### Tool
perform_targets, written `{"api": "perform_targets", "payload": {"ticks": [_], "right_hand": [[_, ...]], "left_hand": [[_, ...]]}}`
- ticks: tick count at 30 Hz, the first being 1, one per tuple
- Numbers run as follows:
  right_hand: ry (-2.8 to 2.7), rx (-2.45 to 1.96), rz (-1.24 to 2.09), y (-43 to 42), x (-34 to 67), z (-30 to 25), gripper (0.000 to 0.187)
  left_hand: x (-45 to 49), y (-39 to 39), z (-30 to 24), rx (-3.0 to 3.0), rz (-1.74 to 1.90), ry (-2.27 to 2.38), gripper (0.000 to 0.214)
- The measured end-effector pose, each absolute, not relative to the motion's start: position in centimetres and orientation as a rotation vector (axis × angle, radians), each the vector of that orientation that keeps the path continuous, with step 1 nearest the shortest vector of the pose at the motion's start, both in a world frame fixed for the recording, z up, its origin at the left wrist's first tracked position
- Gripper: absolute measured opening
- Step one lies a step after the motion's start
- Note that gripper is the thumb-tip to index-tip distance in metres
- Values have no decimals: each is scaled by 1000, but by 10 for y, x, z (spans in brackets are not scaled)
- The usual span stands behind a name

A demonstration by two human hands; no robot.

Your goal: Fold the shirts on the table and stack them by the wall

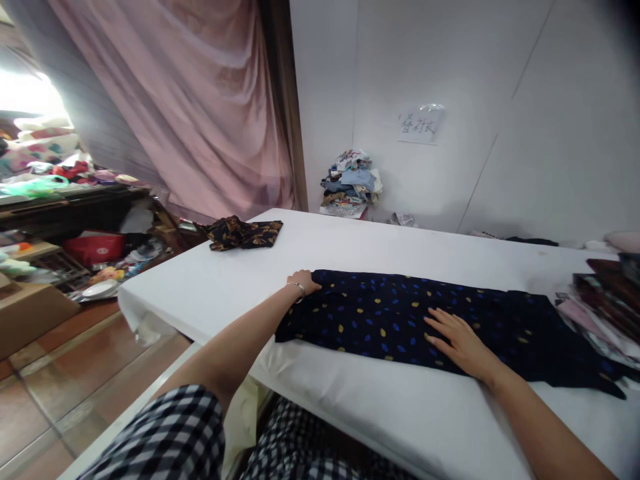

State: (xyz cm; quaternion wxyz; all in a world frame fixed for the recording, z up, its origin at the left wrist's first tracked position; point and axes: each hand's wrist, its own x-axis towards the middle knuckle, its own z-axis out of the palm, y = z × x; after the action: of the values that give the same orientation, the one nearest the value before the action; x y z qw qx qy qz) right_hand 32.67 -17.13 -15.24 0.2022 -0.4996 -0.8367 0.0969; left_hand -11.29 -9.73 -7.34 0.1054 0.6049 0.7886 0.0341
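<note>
Lying lengthwise left to right along the near side of the white table (325,243), the navy spotted garment (367,320) sits under the right hand's (457,343) loosely spread fingers; the left hand (303,281) touches its far-left corner, pinching or not I cannot tell.

A pink curtain (215,107) hangs left of a pale wall (450,60) bearing a handwritten sign (420,127).

1. Your left arm (245,337) stretches forward and away from you.
2. Your left hand (303,281) is palm down, fingertips hidden.
3. Your right arm (543,410) angles inward.
4. Your right hand (457,340) lies palm down, fingers (440,326) spread.
</note>
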Motion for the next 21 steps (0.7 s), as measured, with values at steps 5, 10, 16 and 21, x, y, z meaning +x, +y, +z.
{"api": "perform_targets", "payload": {"ticks": [5,10,16,21], "right_hand": [[-2390,-1411,340,-169,327,-160,52],[-2376,-1399,361,-168,330,-158,50],[-2312,-1367,400,-168,329,-157,45],[-2219,-1333,438,-169,329,-151,41]], "left_hand": [[-110,-100,-64,1812,169,2224,46],[-112,-102,-56,1786,127,2154,38],[-100,-102,-38,1790,46,2167,32],[-65,-86,7,1841,38,2120,32]]}}
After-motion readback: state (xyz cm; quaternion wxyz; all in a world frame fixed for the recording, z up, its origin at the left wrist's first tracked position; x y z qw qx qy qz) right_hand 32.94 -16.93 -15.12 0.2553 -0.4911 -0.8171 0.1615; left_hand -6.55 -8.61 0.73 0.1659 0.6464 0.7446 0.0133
